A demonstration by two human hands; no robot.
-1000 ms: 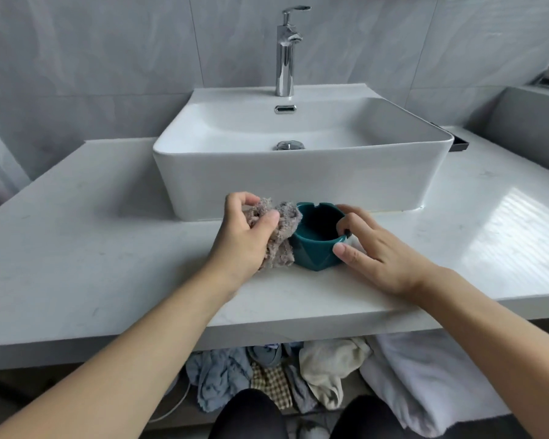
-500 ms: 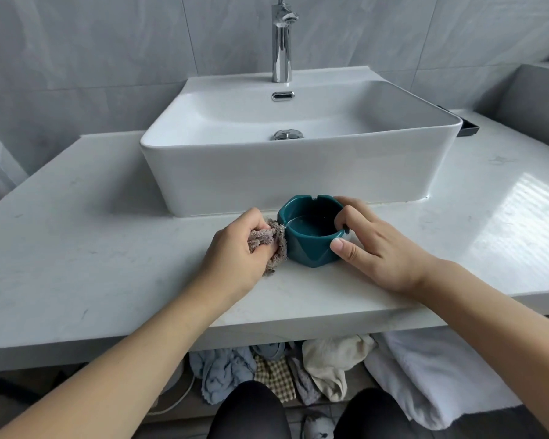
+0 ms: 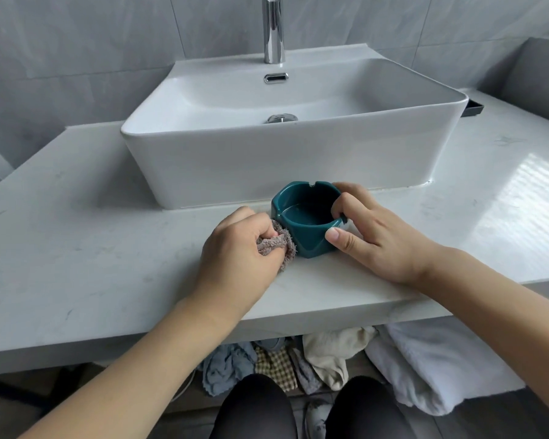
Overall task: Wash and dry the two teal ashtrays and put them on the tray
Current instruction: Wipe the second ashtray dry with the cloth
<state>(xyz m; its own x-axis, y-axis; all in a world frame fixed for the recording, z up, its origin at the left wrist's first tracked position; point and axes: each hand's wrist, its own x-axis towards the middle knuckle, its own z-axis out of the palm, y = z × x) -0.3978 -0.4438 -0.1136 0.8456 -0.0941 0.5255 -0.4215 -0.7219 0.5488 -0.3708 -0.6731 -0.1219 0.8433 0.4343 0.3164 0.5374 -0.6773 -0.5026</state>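
The glossy teal ceramic ashtray (image 3: 308, 217) sits on the white marble counter (image 3: 108, 248) before the basin. The right hand (image 3: 374, 236) pinches its three-o'clock rim; the left hand (image 3: 241, 245), at nine o'clock, clutches a grey-brown cloth (image 3: 278, 243), seemingly touching its side.

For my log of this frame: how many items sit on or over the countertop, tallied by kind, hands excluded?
Glossy teal ceramic ashtray, gripped by the right hand: 1
Grey-brown fuzzy cloth, bunched in the left hand: 1
White rectangular ceramic basin: 1
Chrome tap: 1
Dark tray, mostly hidden behind the basin: 1
Total: 5
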